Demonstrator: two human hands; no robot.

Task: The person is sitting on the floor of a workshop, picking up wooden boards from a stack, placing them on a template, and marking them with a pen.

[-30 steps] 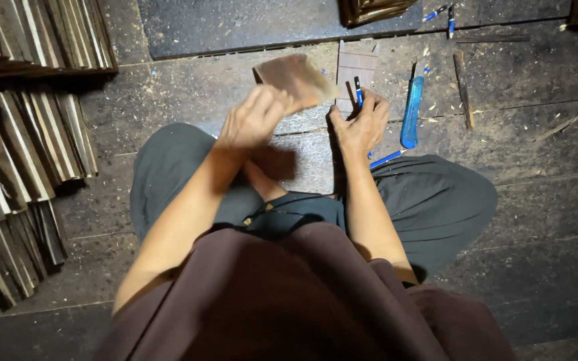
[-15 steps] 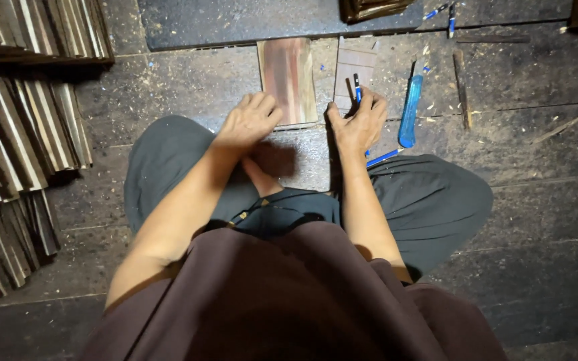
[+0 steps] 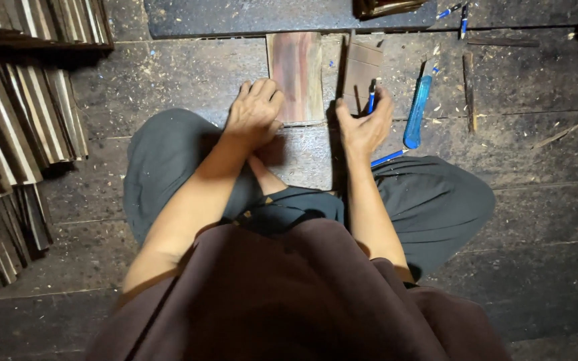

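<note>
Where offcuts (image 3: pixel 361 67) lie, a blue knife (image 3: pixel 416 112) rests.

Two wooden panels are lying flat: a reddish panel (image 3: pixel 296 73) and a darker panel (image 3: pixel 361 70). One blue utility knife (image 3: pixel 417 110) is lying beside them.

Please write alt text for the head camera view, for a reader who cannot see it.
A person sits cross-legged on a dark plank floor, left hand pressing a reddish wooden slat flat, right hand holding a blue pen. A blue utility knife lies right; stacked slats lie left.
</note>
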